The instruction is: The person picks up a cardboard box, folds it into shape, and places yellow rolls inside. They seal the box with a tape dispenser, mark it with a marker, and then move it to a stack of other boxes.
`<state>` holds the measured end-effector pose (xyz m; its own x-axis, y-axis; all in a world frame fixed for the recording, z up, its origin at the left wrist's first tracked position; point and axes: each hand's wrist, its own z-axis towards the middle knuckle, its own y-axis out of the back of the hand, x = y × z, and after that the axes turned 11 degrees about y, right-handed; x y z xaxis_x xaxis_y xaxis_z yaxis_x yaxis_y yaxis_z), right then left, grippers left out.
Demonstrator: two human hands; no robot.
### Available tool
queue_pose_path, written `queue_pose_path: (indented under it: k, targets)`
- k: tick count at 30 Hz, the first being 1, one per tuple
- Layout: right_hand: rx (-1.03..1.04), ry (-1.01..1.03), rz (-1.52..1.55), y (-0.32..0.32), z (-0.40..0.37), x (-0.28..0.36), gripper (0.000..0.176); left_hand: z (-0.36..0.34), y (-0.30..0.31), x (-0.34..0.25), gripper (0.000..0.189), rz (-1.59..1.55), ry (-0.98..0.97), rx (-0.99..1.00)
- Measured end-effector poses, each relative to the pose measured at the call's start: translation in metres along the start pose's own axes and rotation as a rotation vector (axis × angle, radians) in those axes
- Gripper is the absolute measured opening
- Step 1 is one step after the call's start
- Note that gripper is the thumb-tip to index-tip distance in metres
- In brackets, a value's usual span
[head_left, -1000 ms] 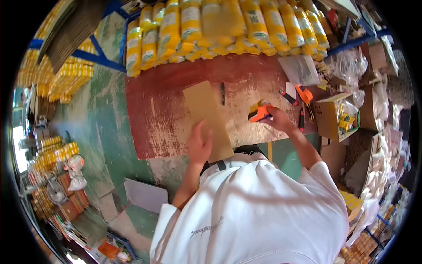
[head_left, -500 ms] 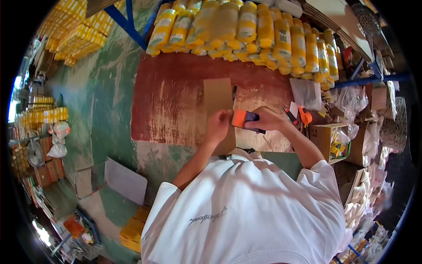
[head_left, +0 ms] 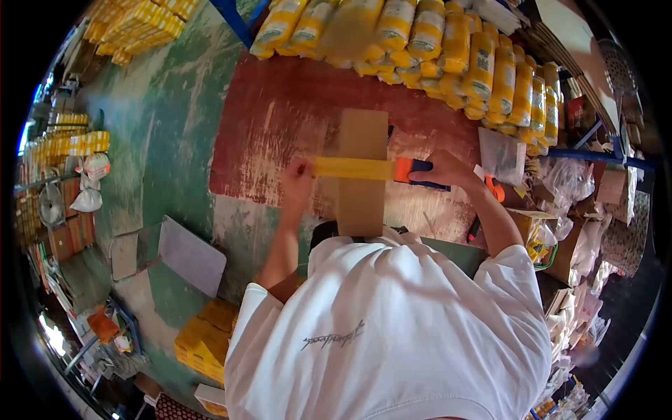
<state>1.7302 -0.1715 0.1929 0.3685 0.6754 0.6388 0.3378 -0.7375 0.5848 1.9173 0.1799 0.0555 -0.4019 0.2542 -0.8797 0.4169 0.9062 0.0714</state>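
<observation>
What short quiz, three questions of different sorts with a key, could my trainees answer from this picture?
1. Multiple choice: What colour is the tape?
a) green
b) yellow
c) white
2. True or false: The tape stretches across the cardboard.
3. Fill in: The orange and dark dispenser is held in the person's ____.

Key: 1 b; 2 true; 3 right hand

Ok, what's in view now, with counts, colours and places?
Table: one, red, centre
Cardboard piece: one, brown, over the table
Tape strip: one, yellow, across the cardboard
Tape dispenser: one, orange and blue, right of cardboard
Wrapped packages: many, yellow-white, far table edge
Fan: one, grey, far left
Plastic bags: several, clear, far right
T-shirt: one, white, torso
Left hand: one, bare, tape's left end
Right hand: one, bare, dispenser
</observation>
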Motion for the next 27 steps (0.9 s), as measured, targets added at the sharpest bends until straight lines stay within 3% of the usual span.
queue_pose_path:
  k: [2,7,10,14,18,19,22,24,27]
  targets:
    - [0.010,0.014,-0.007,-0.004,0.003,-0.010,0.040,0.005,-0.007,0.022,0.022,-0.067,0.059,0.006]
    - [0.001,0.012,-0.124,-0.010,0.006,-0.009,0.052,0.004,-0.035,0.048,0.027,-0.119,0.206,0.063]
    - [-0.036,0.020,-0.184,-0.018,0.012,-0.015,0.067,-0.008,-0.068,0.052,0.031,-0.082,0.174,-0.014]
    - [-0.042,-0.010,-0.142,-0.022,0.010,-0.013,0.073,-0.001,-0.070,0.059,0.040,0.313,0.040,-0.084]
    - [-0.013,-0.016,-0.097,-0.026,0.015,-0.018,0.073,0.026,-0.048,0.154,0.058,0.558,0.127,-0.342]
    - [-0.034,0.000,-0.111,-0.027,0.016,-0.021,0.073,0.014,-0.040,0.126,0.065,0.638,0.193,-0.195]
    - [-0.050,-0.010,-0.081,-0.026,0.011,-0.014,0.072,-0.031,-0.054,0.047,0.080,0.423,-0.183,-0.070]
    - [-0.053,-0.014,-0.071,-0.028,0.009,-0.014,0.072,-0.075,-0.080,-0.012,0.090,0.798,-0.405,-0.028]
    - [-0.063,0.002,-0.058,-0.032,0.012,-0.017,0.072,-0.120,-0.117,-0.075,0.095,1.194,-0.369,-0.076]
